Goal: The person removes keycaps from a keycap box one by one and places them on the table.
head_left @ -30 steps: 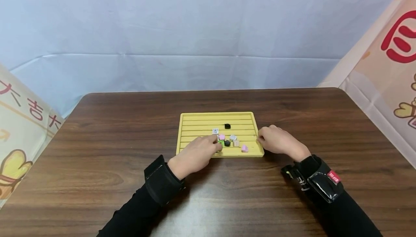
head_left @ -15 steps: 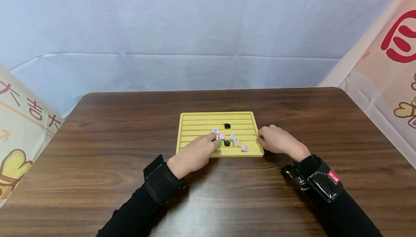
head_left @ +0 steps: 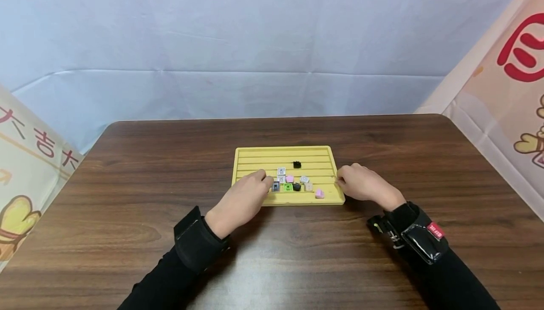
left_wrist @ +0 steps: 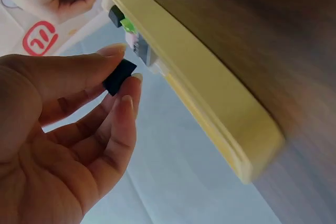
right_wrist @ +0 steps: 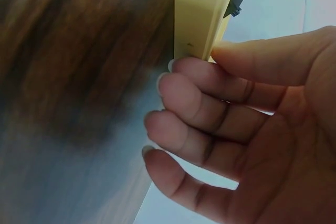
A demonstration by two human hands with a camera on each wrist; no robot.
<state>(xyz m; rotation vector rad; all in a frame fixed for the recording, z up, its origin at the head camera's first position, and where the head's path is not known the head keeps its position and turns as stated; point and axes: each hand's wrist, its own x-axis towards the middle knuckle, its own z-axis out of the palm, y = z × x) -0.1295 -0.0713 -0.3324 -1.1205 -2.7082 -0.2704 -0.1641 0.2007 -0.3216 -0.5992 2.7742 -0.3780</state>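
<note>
A shallow yellow ridged tray (head_left: 259, 159) lies on the table. Between thumb and fingertips my left hand (head_left: 243, 197) pinches a small black block (left_wrist: 119, 77), held just off the tray's left part. Nearest to it on the tray are a dark grey tile (head_left: 276, 186) and a green tile (head_left: 288, 187). Two pale tiles (head_left: 281, 171) and a pink piece (head_left: 290, 179) sit behind these. At the tray's right edge, my right hand (head_left: 369, 187) grips the rim, thumb on top and fingertips against the side wall, as the right wrist view shows.
More small pieces lie on the tray: a black piece (head_left: 297, 164) at the back, another black piece (head_left: 296, 186), a whitish piece (head_left: 304, 179), a beige cube (head_left: 308, 186) and a pink piece (head_left: 319, 193). Brown wooden table (head_left: 170, 159) surrounds the tray; a pale cloth (head_left: 212, 40) hangs behind.
My left hand has moved left, away from the green tile, uncovering it and the dark grey tile beside it. The right hand keeps its grip on the tray's rim.
</note>
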